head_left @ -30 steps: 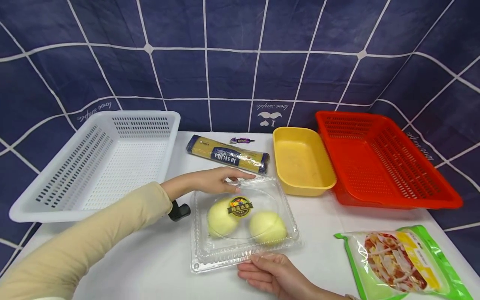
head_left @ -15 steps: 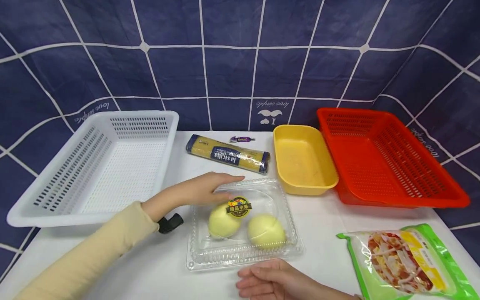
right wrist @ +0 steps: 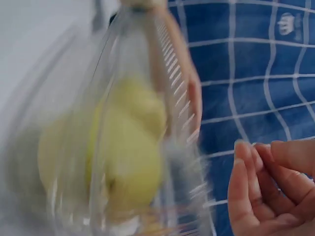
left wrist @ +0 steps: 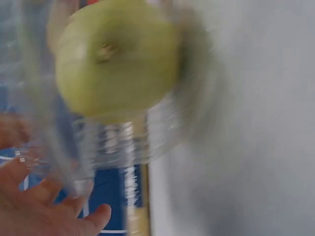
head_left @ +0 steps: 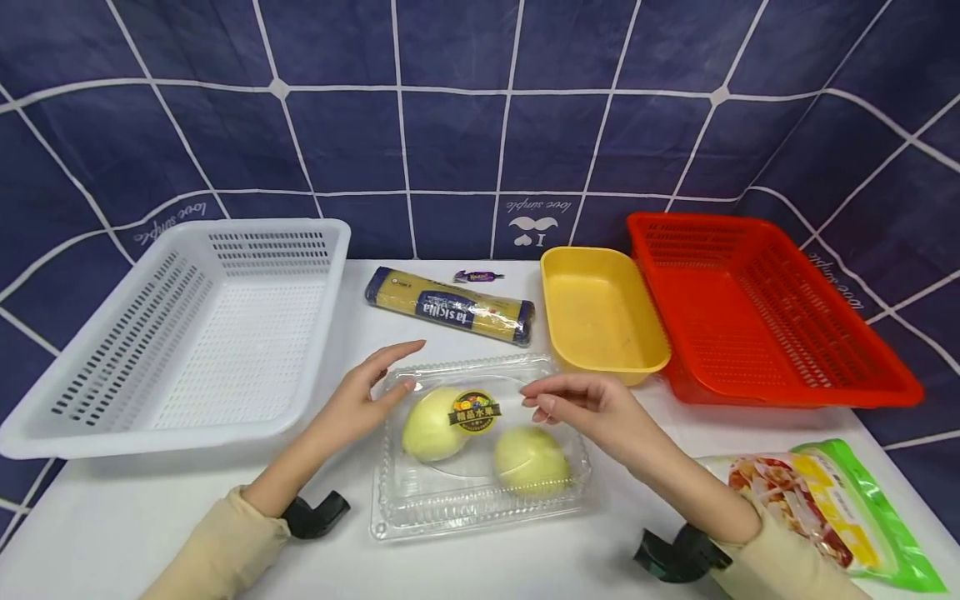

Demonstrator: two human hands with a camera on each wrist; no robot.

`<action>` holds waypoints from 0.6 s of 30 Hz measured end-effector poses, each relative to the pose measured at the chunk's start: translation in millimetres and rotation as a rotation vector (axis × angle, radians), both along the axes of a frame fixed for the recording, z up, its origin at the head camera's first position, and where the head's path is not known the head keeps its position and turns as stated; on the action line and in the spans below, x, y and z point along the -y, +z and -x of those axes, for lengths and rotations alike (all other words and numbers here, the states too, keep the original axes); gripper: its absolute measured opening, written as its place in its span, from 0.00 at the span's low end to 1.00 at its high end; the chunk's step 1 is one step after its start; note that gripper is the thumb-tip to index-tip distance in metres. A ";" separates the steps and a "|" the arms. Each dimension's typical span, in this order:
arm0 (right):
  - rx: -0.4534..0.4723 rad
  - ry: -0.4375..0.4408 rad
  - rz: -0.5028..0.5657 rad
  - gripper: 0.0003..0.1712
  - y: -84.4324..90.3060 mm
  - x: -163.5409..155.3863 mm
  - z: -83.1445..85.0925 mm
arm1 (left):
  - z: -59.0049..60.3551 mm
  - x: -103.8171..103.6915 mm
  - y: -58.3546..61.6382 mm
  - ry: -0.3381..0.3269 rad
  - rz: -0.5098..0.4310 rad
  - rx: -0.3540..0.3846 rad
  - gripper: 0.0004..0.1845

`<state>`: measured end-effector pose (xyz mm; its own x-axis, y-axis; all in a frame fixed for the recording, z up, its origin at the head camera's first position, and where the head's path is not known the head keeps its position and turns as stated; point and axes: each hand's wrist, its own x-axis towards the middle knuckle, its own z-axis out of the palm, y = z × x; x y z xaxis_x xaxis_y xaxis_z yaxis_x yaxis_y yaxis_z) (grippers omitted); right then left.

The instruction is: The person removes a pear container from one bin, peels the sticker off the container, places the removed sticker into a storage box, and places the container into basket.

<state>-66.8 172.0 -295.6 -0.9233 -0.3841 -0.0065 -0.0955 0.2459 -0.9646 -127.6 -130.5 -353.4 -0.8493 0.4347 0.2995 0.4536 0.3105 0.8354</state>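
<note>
A clear plastic clamshell box (head_left: 420,518) sits on the white table in the head view. Its lid bears a black and gold sticker (head_left: 474,412) with printed characters. Inside lie two round, pale yellow-green fruits (head_left: 531,460); the left wrist view shows one fruit (left wrist: 115,61) blurred, with a brown spot on its skin. My left hand (head_left: 367,396) is at the box's back left corner, thumb and fingers spread. Over the right part of the lid hovers my right hand (head_left: 592,404), fingers loosely bent around nothing. Whether either hand touches the plastic cannot be told.
Behind the box lie a pasta pack (head_left: 450,305) and a small purple item (head_left: 478,276). A white basket (head_left: 247,333) stands left. A yellow tub (head_left: 600,312) and a red basket (head_left: 738,325) stand back right. A green-edged food bag (head_left: 862,508) lies front right, partly behind my right arm.
My left hand has drawn back leftward from the lid's rear edge. My right hand has risen from the box's front edge to above its right side. The box stays about where it was.
</note>
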 end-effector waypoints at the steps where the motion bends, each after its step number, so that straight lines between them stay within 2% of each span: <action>1: -0.034 -0.029 -0.057 0.13 -2.8 3.5 5.5 | 0.0 0.4 -3.9 0.006 -0.039 0.039 0.24; 4: -0.174 -0.068 -0.185 0.10 -13.5 12.5 16.5 | -0.3 0.5 -12.1 -0.005 -0.120 0.130 0.22; 8: -0.375 -0.124 -0.294 0.07 -25.6 24.1 20.7 | -0.8 -0.2 -15.9 -0.034 -0.156 0.179 0.19; 10: -0.445 -0.152 -0.332 0.07 -30.0 29.6 21.0 | -1.1 -0.4 -16.4 -0.045 -0.177 0.204 0.19; 13: -0.491 -0.187 -0.364 0.07 -33.7 34.7 20.4 | -1.1 -1.5 -17.7 -0.050 -0.197 0.232 0.19; 18: -0.491 -0.198 -0.389 0.08 -34.6 40.1 20.0 | -1.2 -0.7 -19.0 -0.046 -0.200 0.232 0.19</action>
